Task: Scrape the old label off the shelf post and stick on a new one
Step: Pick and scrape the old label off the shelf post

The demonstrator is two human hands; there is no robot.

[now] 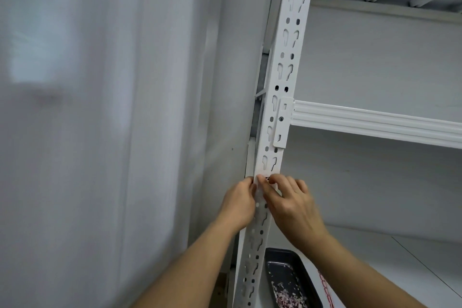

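Both hands at shelf post [280, 77]: left hand [238, 204] and right hand [290, 204] fingers pinch the label [267, 178] btwn them, flat on the post front, w/ post's long axis upright.

- I have one view only, from the camera worn on the person's head.
- It faces forward and tilts upward along the white shelf post [275, 97], which runs up the frame on a slant.
- It sits close: both forearms reach in from the bottom edge.
- The wide lens takes in the curtain [100, 120] at left and the shelf beam [375, 121] at right.
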